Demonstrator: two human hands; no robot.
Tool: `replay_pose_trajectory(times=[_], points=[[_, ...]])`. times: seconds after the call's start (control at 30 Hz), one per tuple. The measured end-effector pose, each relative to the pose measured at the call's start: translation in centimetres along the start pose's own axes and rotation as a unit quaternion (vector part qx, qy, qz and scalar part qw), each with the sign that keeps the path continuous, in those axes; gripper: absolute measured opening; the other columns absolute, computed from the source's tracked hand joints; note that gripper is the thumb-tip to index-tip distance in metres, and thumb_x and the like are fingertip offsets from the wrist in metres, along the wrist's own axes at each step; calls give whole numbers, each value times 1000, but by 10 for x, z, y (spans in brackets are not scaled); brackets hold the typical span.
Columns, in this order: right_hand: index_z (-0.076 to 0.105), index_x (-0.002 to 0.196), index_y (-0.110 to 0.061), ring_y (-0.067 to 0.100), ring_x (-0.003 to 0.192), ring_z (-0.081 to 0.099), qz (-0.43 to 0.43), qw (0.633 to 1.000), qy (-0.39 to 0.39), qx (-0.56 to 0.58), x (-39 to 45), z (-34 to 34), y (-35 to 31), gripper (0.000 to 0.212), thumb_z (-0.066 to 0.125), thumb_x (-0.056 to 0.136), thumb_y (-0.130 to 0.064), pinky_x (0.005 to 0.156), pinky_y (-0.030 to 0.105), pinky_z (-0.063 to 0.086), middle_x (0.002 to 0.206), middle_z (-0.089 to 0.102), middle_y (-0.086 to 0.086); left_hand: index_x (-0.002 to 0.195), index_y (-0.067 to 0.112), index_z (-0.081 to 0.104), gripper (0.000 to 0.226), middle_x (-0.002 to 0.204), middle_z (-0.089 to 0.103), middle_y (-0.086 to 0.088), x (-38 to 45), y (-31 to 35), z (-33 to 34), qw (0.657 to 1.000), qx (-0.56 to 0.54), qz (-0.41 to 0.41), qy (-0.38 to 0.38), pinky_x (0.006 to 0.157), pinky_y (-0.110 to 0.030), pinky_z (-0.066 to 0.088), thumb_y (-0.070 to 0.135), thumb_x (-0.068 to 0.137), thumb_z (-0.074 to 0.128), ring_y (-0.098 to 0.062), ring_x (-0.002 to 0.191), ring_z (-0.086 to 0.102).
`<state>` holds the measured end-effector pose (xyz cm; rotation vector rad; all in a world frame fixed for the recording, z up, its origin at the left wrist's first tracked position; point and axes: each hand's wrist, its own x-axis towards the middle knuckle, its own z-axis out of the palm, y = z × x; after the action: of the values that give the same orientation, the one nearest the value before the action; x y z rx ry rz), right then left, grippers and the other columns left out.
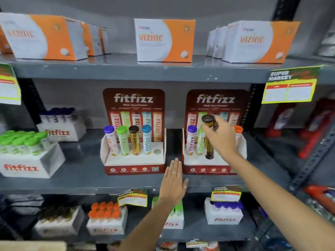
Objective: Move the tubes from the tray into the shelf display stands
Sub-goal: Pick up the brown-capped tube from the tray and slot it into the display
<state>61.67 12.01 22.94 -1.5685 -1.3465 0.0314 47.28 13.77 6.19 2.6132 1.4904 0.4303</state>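
Note:
Two red fitfizz display stands sit on the middle shelf. The left stand [134, 167] holds a purple, a green, a brown and a blue-capped tube, with one empty hole [157, 151] at its right end. The right stand [213, 169] holds a purple, a green and an orange-capped tube [238, 131]. My right hand [220, 137] grips a brown-capped tube [208, 138] upright, its base at the right stand's middle slot. My left hand [173, 182] lies flat and open on the shelf edge between the two stands.
White fitfizz trays of tubes stand around: green-capped [27, 156] and purple-capped [61, 127] at the left, orange [107, 218], green and purple [224, 212] ones on the lower shelf. Orange vizine boxes [164, 40] line the top shelf. Yellow price tags hang from shelf edges.

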Motion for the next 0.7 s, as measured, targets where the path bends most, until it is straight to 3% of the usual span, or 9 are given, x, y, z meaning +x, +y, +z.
replay_pose_trajectory(times=[0.13, 0.3, 0.43, 0.57, 0.7], points=[[66, 92, -13, 16, 72, 57, 13, 1000, -20, -9, 10, -8, 8, 18, 64, 83, -28, 64, 28, 42, 74, 63, -4, 147, 4, -4, 68, 158, -5, -12, 13, -3, 9, 999, -15, -32, -35, 118, -33, 0, 43, 100, 27, -23, 145, -5], [69, 87, -14, 9, 59, 53, 43, 997, -52, -26, 23, -15, 11, 13, 66, 78, -24, 51, 20, 39, 71, 65, -3, 147, 3, 0, 68, 158, -1, -14, 20, -11, 17, 994, 21, -33, -99, 117, -33, -3, 47, 100, 18, -24, 145, -2], [68, 74, -6, 14, 51, 58, 93, 989, -105, -49, 39, -25, 11, 17, 70, 72, -22, 49, 23, 46, 61, 65, 3, 147, 4, -1, 67, 158, -1, -12, 21, -12, 21, 995, 18, -36, -94, 116, -31, -5, 48, 99, 18, -23, 145, -3], [68, 78, -5, 5, 29, 56, 146, 975, -142, -90, 58, -32, 13, 9, 71, 73, -13, 36, 19, 46, 52, 66, 5, 147, 5, -1, 68, 159, -1, -11, 22, -12, 22, 995, 14, -38, -93, 116, -31, -5, 49, 99, 19, -23, 145, -3], [66, 86, -2, 8, 34, 62, 191, 954, -185, -137, 75, -35, 6, 14, 72, 75, -9, 36, 19, 48, 57, 67, 9, 147, 6, 0, 68, 159, -1, -11, 22, -13, 23, 995, 9, -38, -87, 115, -30, -6, 49, 99, 20, -23, 145, -3]])
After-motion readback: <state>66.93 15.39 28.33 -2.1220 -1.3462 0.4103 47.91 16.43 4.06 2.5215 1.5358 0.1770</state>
